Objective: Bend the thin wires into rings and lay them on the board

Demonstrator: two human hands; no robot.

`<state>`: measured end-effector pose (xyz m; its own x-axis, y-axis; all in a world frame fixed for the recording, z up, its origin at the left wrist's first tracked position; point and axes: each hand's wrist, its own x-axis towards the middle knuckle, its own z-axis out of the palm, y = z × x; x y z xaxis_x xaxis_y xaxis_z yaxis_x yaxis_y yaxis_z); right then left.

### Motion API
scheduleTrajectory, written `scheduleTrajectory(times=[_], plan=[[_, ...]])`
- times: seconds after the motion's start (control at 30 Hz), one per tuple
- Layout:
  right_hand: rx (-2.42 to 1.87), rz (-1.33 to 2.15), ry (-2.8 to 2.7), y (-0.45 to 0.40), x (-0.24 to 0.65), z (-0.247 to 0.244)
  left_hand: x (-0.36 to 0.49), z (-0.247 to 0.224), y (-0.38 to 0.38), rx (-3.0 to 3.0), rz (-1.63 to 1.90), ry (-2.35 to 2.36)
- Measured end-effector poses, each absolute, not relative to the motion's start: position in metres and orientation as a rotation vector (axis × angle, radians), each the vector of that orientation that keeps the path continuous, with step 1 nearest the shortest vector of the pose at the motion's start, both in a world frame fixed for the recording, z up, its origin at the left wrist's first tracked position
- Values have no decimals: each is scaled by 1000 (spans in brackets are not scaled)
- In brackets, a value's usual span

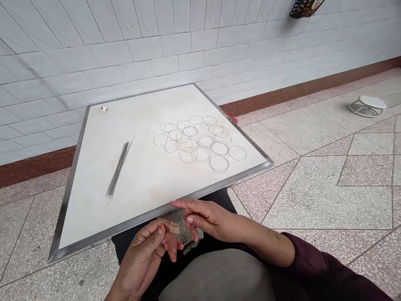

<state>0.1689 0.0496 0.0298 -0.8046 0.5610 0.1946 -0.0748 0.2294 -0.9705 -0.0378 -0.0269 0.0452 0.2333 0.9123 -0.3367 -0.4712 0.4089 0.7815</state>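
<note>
My left hand [148, 248] is closed in a pinch, thumb against index finger, at the near table edge. A very thin wire [158, 218] rises faintly from that pinch. Tan tape [174, 228] wraps one finger of this hand. Opposite it, my right hand [208, 217] has its index finger stretched along the table rim, with the thumb and other fingers bent in. A faint stretch of wire seems to pass by these fingers; its full course is too fine to follow. Many wire rings [219, 164] lie overlapping on the white table [150, 175]. Left of them rests a bundle of straight wires [118, 170].
A metal rim [125, 234] borders the table, whose far side stands near a tiled wall [131, 52]. A small red-and-white item [104, 109] sits at the far left corner. On the floor to the right is a round white stool [371, 102].
</note>
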Motion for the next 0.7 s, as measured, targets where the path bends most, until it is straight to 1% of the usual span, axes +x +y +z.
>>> scheduleTrajectory(times=[0.23, 0.37, 0.7], plan=[[-507, 1669, -2098, 45, 171, 34, -35, 51, -28, 625, 901, 867], [-597, 1578, -2178, 45, 171, 35, -37, 56, -28, 639, 845, 889], [-499, 1543, -2305, 42, 169, 43, -39, 60, -34, 646, 806, 913]])
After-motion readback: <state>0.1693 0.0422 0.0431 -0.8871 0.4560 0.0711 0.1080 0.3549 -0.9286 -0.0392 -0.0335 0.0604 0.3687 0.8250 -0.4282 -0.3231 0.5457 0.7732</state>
